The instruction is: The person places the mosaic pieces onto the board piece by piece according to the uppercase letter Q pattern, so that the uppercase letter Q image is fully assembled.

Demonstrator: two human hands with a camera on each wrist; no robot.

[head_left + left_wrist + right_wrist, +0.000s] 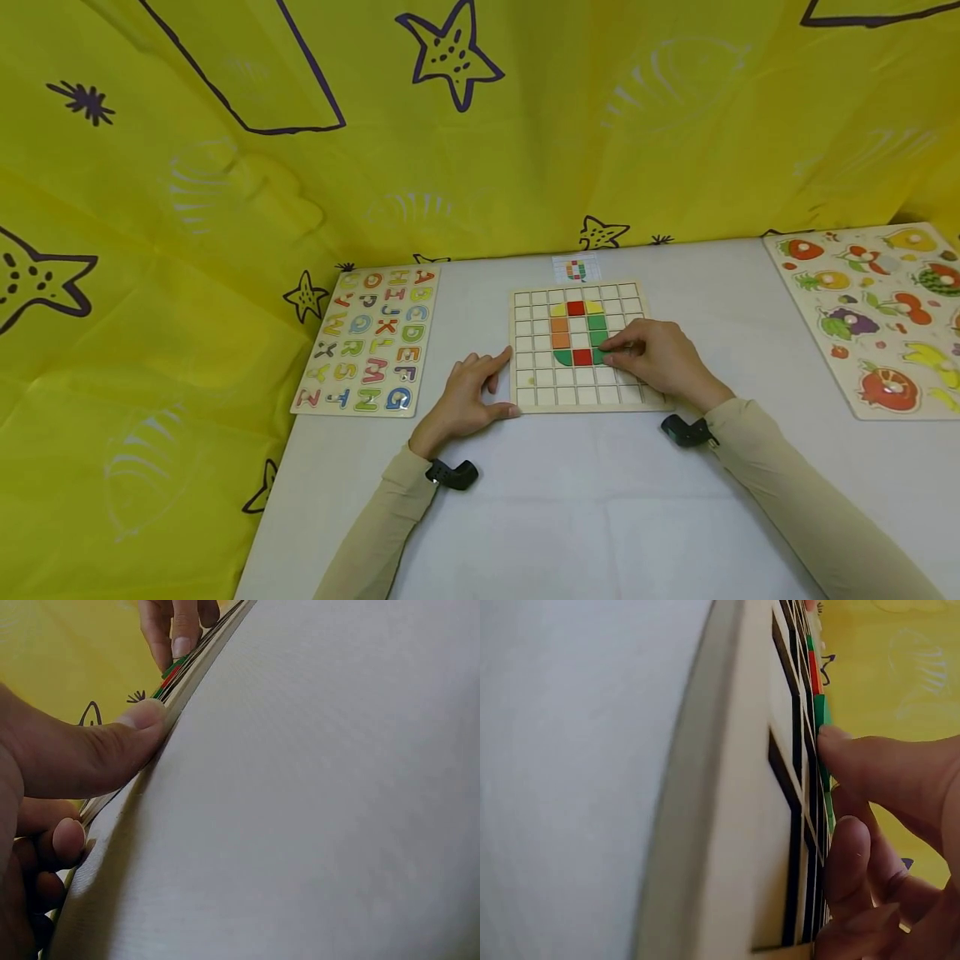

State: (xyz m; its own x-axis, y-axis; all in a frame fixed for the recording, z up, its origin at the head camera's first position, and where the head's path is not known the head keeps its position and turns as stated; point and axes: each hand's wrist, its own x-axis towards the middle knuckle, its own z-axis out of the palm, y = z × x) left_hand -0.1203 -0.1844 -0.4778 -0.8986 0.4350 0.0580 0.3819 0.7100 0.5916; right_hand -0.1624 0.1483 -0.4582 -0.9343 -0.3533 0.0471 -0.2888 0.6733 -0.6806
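Note:
A wooden grid board [540, 398] lies on the white table, with yellow, red, orange and green pieces forming a ring in its cells. My left hand [467, 398] is at the board's near left corner. Its thumb touches the front edge, also seen in the left wrist view, and its index finger reaches the left side. My right hand [660, 357] pinches a green piece [597, 356] at the ring's lower right. In the right wrist view the thumb lies against that green piece [821, 712]; the far fingertips are partly hidden.
A small pattern card [576, 268] lies behind the board. A wooden alphabet puzzle [363, 342] is at the left and a fruit puzzle [870, 317] at the right. Yellow printed cloth [525, 167] hangs along the table's back and left sides.

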